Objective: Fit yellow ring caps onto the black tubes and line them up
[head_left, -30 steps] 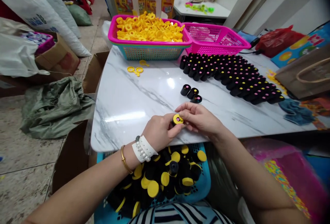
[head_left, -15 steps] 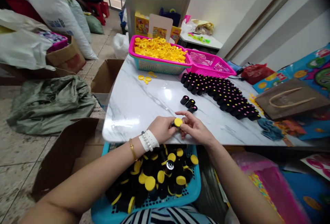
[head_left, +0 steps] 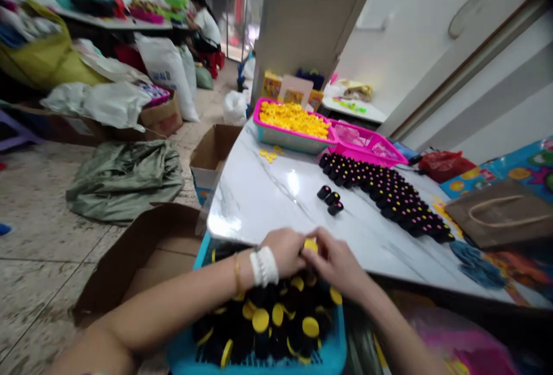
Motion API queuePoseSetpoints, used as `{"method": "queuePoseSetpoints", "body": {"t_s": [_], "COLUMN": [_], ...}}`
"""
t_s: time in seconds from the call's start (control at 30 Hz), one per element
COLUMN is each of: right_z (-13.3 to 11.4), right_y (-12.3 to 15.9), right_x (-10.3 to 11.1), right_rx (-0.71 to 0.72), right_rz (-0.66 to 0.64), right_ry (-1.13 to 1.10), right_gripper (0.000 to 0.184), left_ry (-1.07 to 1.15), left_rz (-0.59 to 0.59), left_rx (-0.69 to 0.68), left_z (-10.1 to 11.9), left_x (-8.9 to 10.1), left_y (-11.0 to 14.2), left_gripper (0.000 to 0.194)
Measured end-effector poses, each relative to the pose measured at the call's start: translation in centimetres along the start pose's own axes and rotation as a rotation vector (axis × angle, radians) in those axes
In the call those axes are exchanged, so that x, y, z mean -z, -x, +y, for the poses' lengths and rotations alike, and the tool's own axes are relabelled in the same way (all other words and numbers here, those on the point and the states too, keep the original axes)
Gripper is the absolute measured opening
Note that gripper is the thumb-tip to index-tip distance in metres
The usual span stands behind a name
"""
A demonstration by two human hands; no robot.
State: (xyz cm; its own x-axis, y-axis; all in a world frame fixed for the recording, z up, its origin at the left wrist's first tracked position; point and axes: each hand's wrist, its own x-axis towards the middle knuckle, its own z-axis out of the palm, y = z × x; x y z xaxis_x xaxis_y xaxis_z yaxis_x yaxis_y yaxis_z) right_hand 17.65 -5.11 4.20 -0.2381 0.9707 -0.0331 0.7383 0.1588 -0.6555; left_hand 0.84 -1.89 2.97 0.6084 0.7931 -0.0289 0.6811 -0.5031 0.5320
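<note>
Both my hands meet at the near edge of the white marble table (head_left: 259, 202), slightly blurred. My left hand (head_left: 283, 251) and my right hand (head_left: 332, 261) hold a small black cylinder with a yellow cap (head_left: 310, 245), mostly hidden by my fingers. Directly below them, a blue basket (head_left: 332, 358) is heaped with more yellow-capped black cylinders (head_left: 261, 320). Farther up the table stand 3 black cylinders (head_left: 330, 200) with dark caps. Beyond these, many similar cylinders with pink dots form tight rows (head_left: 384, 196).
A teal basket with a pink rim (head_left: 276, 139) holds yellow rings, and a pink basket (head_left: 367, 141) stands beside it. A few yellow rings (head_left: 268, 155) lie on the table. Cardboard boxes and a green sack sit on the floor left; a seated person is far back.
My view has swung up and left, showing more of the room. My hands have moved closer to the table's near edge, above the blue basket, with the yellow-capped cylinder still between them.
</note>
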Motion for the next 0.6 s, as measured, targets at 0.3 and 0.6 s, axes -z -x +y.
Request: {"method": "queuePoseSetpoints", "body": {"t_s": [0.3,0.6], "right_z": [-1.1,0.3], "right_y": [0.8,-0.3], "right_x": [-2.6,-0.5], "right_rx": [0.045,0.078], "right_rz": [-0.144,0.041], "right_ry": [-0.260,-0.259], "right_gripper": [0.024,0.016], "left_ry": [-0.025,-0.304], "left_rz": [0.328,0.323], "left_rx": [0.208,0.211], "left_z": [-11.5,-17.1], "left_x": [8.8,10.7], "left_y": [-5.2,-14.0], "left_gripper": [0.045,0.028]}}
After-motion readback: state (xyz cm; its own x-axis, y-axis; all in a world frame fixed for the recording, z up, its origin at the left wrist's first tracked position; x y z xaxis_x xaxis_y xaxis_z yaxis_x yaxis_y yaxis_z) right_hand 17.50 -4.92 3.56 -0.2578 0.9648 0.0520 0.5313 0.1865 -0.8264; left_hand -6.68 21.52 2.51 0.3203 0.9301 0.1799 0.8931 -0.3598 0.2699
